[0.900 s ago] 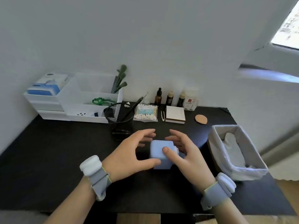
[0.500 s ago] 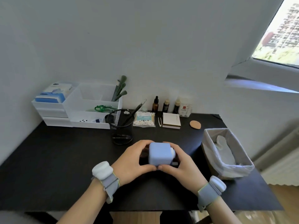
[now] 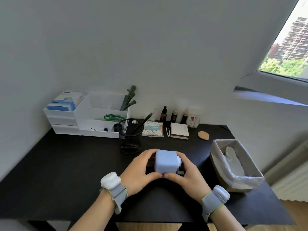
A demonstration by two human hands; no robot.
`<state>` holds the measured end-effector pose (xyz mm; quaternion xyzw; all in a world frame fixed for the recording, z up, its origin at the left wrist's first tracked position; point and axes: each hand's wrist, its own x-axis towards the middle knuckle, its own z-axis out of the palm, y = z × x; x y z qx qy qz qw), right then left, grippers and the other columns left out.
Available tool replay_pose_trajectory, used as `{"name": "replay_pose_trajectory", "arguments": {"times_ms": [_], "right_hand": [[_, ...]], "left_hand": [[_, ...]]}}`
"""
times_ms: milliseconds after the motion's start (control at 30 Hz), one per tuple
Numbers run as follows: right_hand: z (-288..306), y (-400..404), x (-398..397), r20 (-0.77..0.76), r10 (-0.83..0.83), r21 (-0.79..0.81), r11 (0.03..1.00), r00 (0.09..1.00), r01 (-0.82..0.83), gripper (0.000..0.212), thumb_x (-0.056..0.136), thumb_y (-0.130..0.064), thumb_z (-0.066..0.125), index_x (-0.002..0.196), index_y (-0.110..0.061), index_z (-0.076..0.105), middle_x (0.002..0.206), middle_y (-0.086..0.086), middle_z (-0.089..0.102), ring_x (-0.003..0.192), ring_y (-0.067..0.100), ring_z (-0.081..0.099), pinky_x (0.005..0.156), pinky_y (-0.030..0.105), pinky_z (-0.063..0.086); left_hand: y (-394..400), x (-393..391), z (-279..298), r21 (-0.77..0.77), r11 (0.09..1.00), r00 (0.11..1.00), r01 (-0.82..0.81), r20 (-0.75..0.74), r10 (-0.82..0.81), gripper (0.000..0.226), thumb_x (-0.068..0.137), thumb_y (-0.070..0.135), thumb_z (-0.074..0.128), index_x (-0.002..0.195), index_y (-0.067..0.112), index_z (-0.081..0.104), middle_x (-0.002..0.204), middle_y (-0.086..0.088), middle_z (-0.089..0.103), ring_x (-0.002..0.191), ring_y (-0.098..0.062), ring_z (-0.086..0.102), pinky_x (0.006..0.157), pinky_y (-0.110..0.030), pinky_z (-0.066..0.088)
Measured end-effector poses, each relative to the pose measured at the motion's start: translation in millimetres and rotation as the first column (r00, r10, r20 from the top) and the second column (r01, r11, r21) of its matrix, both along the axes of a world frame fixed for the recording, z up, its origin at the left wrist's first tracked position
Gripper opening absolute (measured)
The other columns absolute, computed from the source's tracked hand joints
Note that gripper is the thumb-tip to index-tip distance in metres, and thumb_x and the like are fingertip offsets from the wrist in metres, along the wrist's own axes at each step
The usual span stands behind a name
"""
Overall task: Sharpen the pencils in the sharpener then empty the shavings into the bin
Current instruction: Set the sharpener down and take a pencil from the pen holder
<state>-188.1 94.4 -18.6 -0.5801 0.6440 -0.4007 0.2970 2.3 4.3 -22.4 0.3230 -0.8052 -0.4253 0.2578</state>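
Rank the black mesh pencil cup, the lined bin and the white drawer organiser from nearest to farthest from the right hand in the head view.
1. Lined bin with the plastic bag: just to the right of the right hand.
2. Black mesh pencil cup: behind and to the left, past the blue sharpener.
3. White drawer organiser: far back left, by the wall.

- The sharpener hides most fingers of both hands, left hand and right hand.
- Bottle labels are too small to read.
- The desk is cut off at the lower edge.
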Motion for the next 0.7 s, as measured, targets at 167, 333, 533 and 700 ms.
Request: {"name": "replay_pose_trajectory", "arguments": {"times_ms": [167, 333, 533, 700], "right_hand": [[-1, -2, 0, 0.008, 0.008, -0.022, 1.000, 1.000, -0.008, 0.066, 0.073, -0.033, 0.083, 0.128, -0.041, 0.048, 0.121, -0.023, 0.062, 0.117, -0.002, 0.055, 0.096, 0.020, 0.045], [-2, 0, -5, 0.045, 0.042, -0.003, 0.999, 0.998, -0.041, 0.078, 0.070, -0.044, 0.082, 0.137, -0.036, 0.043, 0.127, -0.020, 0.060, 0.122, -0.001, 0.052, 0.102, 0.026, 0.044], [34, -18, -2, 0.034, 0.004, -0.099, 0.995, 0.999, 0.000, 0.085, 0.072, -0.071, 0.062, 0.143, -0.031, 0.039, 0.132, -0.018, 0.055, 0.124, -0.003, 0.049, 0.104, 0.027, 0.043], [75, -64, 17, 0.042, -0.106, -0.185, 0.976, 0.993, 0.112, 0.047, 0.087, -0.045, 0.064, 0.127, -0.023, 0.056, 0.097, -0.010, 0.066, 0.091, 0.001, 0.061, 0.079, 0.018, 0.051]], "left_hand": [[2, 0, -4, 0.021, 0.999, 0.999, -0.025, -0.039, 0.026, 0.067, 0.078, 0.022, 0.079, 0.134, 0.037, 0.045, 0.130, 0.022, 0.053, 0.120, 0.008, 0.051, 0.103, -0.020, 0.046], [2, 2, -5, -0.009, 1.000, 1.000, -0.007, -0.006, 0.007, 0.076, 0.075, 0.028, 0.081, 0.140, 0.033, 0.042, 0.133, 0.022, 0.050, 0.124, 0.008, 0.049, 0.106, -0.023, 0.044], [1, 26, 28, -0.075, 0.992, 0.991, -0.106, -0.086, 0.099, 0.066, 0.078, 0.024, 0.080, 0.136, 0.028, 0.049, 0.126, 0.017, 0.057, 0.113, 0.000, 0.060, 0.090, -0.020, 0.053], [-18, 38, 74, -0.293, 0.915, 0.960, -0.276, -0.126, 0.249, 0.037, 0.085, 0.015, 0.072, 0.120, 0.024, 0.064, 0.102, 0.015, 0.066, 0.089, -0.010, 0.065, 0.073, -0.018, 0.053]]}}
